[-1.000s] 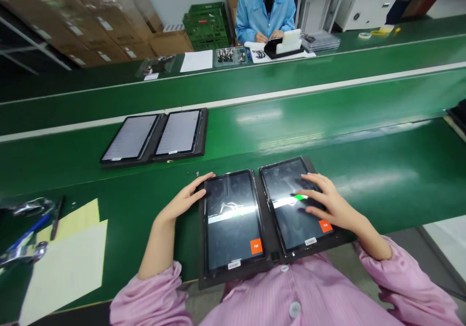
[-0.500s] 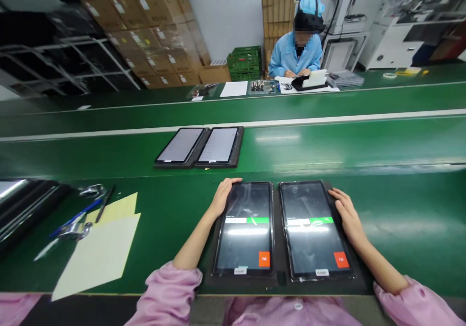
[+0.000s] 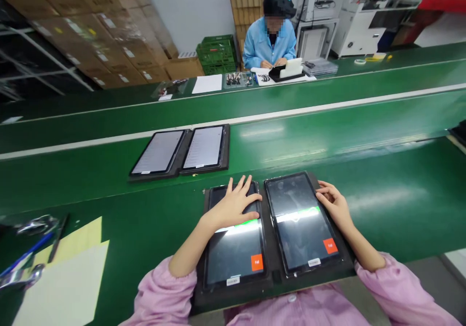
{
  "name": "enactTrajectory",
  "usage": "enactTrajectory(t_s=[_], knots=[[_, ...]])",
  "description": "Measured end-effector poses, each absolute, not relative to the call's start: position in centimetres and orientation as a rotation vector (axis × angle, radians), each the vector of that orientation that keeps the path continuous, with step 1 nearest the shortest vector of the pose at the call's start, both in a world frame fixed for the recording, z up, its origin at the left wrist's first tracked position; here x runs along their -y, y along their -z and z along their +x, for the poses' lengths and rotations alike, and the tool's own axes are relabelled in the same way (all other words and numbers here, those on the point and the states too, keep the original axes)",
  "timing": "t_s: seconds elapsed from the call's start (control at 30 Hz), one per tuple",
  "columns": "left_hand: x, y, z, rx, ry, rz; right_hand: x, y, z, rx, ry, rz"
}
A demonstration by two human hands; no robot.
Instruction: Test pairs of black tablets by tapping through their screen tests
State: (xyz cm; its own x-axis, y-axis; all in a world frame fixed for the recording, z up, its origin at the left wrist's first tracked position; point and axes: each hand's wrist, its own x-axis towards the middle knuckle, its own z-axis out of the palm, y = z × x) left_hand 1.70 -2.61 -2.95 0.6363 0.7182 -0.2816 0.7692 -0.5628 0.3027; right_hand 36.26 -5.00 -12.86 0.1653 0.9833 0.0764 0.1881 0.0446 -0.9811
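Note:
Two dark tablets lie side by side in front of me, each in a black foam tray and showing a red "Fail" button. Over the upper part of the left tablet [image 3: 233, 253] my left hand [image 3: 235, 204] is open, palm down and fingers spread, hiding part of the screen; whether it touches the glass I cannot tell. My right hand [image 3: 335, 207] rests at the right edge of the right tablet [image 3: 298, 233], fingers loosely bent and apart. A green bar crosses the middle of each screen.
Two tablets with pale screens, a left one [image 3: 158, 152] and a right one [image 3: 204, 146], lie farther off on the green belt. Pale paper [image 3: 69, 287], a blue pen [image 3: 27, 253] and shiny metal tools lie left. A person in blue [image 3: 271, 42] works across the line.
My left hand has moved from the left tablet's upper left edge to over its screen, fingers spreading. The right hand's fingers have bent more at the right tablet's edge. The view has tilted and shifted.

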Motion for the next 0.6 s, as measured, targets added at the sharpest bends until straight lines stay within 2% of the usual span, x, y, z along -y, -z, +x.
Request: enactTrajectory(t_s=[0.6], knots=[[1.9,3.5,1.1,-1.116,0.068,2.484,5.1,11.7,36.6,1.464,-0.859,-1.473]])
